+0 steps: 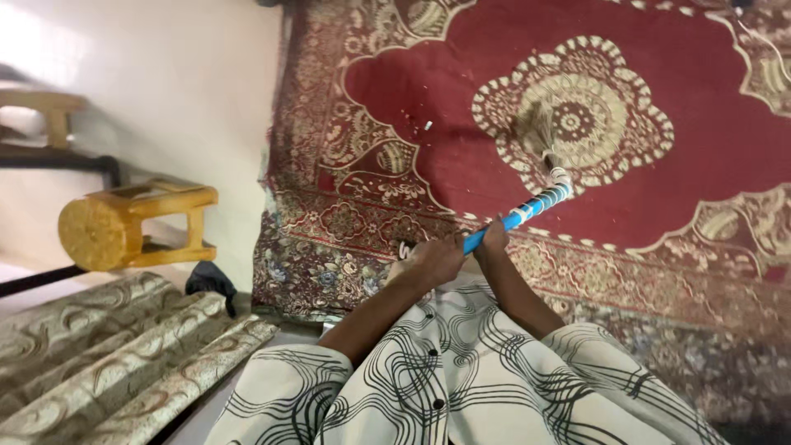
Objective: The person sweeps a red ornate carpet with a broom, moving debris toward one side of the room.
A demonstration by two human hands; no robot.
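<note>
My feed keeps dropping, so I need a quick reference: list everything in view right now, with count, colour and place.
broom: one, blue-and-white handle with straw bristles, on the middle of the carpet
carpet: one, red with cream patterns, covers the floor ahead
scrap: one, white, on the carpet left of the bristles
stool: one, yellow wood, on its side at left
cushions: several, beige patterned, lower left
cloth: one, dark, by the cushions
left hand: one, gripping the handle's end
right hand: one, gripping the handle further up
</note>
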